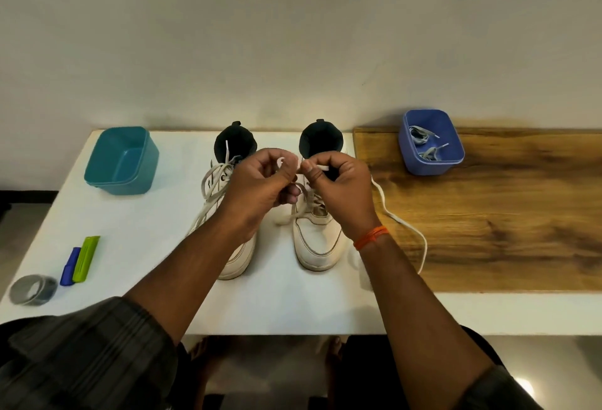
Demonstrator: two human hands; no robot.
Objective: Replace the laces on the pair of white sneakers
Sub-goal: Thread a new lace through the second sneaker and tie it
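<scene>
White sneakers stand side by side on the table, toes toward the person, so both sets of eyelets can be reached without turning them. The left shoe keeps its lace, loosened and hanging in slack loops. The right shoe is the one being worked on. Its lace trails off to the right across the wood board, probably so the slack stays out of the way.

Both hands hover above the right shoe's collar, close together. The left hand has its fingers curled, pinching a white bit of lace at its tip. The right hand pinches a lace end between thumb and forefinger. Held this near, they seem to be drawing the lace through an upper eyelet, though the hands hide the eyelet itself, and I cannot tell whether it is going in or coming out.

At the far right, a blue tub holds grey laces, likely the replacements, within reach. A teal tub at the far left looks empty, perhaps meant for the old laces. Near the left edge lie a tape roll and two markers, blue and green, untouched. The job looks to be at an early stage.
</scene>
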